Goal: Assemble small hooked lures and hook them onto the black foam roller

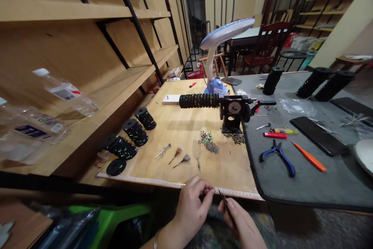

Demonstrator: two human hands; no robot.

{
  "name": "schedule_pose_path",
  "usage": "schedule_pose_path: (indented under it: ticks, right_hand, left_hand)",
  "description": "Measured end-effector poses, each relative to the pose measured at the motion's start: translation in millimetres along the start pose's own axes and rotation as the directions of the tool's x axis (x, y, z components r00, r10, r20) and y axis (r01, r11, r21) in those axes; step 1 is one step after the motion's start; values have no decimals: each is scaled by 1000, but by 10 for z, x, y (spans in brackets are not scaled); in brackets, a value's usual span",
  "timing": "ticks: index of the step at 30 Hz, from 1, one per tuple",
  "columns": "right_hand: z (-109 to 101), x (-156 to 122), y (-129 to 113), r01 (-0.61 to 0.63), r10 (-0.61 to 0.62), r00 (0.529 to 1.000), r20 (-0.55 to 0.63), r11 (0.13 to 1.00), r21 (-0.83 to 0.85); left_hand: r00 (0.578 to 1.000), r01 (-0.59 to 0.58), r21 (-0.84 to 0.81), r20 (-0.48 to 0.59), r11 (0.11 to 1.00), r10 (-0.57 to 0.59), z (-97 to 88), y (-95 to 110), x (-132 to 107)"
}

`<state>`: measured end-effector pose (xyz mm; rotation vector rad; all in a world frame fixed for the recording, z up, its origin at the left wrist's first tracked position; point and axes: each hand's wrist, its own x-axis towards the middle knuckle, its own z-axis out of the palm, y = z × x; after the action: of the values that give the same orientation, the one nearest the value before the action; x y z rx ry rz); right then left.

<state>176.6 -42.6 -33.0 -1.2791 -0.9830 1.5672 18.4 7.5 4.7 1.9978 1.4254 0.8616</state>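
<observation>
Take the black crank stand (234, 110) as your landmark: both your hands are on its near side, by the tabletop's (180, 124) front edge with its measuring strip (241, 193). Your left hand (194, 200) is in front of the stand and toward its left, thumb and forefinger pressed together at the tips; whether something fine sits in that pinch, this view is too coarse to tell. Your right hand (237, 214) is almost straight in front of the stand, curled around a slim dark tool (223, 197). What counts most here, as a judgement, is how the tool lies to the pinch: its long axis slants forward and leftward, the point leading away from you, so the tip stands just beside your left fingertips, apparently not touching them. Of the loose things in front of the stand, a thin wiry piece (198, 163) lies to its left, nearer your left hand, long axis running roughly away from you. A grey-tufted piece (183, 159) lies farther left of the stand, tuft end pointing away, and a bead heap (205, 137) sits just left of the stand's foot.
</observation>
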Motion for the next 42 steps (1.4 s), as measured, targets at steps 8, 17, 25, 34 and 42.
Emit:
schedule_pose_path:
  ticks: [8,17,25,34,42]
  right_hand:
    - [59,46,35,8,-8,1000,-1,998,59]
    - [41,66,25,18,-20,1000,18,993,113]
    - [32,50,-21,64,-63,996,-59,998,12]
    - [-711,236,-308,145,-653,757,-17,193,-971]
    - [-115,310,-574,519,-592,793,141,538,-664]
  left_hand:
    - [995,-97,122,37,988,93,11,52,-32]
    - [989,-119,144,103,982,105,6,140,-22]
    - [991,-88,130,111,988,73,16,143,-26]
    - [977,212,-258,65,943,-201,-55,73,-1]
    - [943,266,-530,-32,805,-333,-209,-16,-30]
